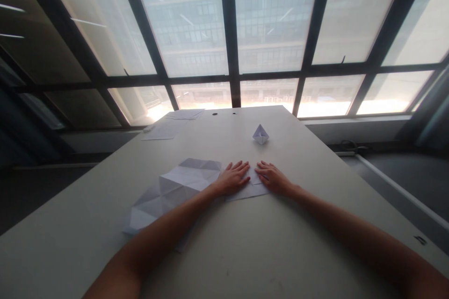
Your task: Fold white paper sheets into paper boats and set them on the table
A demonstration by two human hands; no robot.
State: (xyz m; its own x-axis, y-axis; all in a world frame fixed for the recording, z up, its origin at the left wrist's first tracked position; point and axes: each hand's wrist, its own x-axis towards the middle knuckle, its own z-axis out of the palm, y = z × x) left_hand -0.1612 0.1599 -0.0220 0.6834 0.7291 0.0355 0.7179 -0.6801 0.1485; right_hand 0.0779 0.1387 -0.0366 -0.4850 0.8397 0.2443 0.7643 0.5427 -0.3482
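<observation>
Paper [247,192]: thin, light, easily creased, best gripped by its edges; left hand [233,178] and right hand [272,178] press it with flat, slightly spread fingers.

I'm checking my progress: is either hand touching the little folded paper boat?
No, the folded paper boat stands apart, farther up the table, while the left hand and right hand press a small paper sheet.

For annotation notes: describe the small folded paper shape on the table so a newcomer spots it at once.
Take the pale table that runs to the window. Beyond the left hand and right hand, which lie flat on a sheet, the folded paper shape sits alone, slightly right. It alone stands up in a peak; the big creased sheet and far sheets lie spread out.
</observation>
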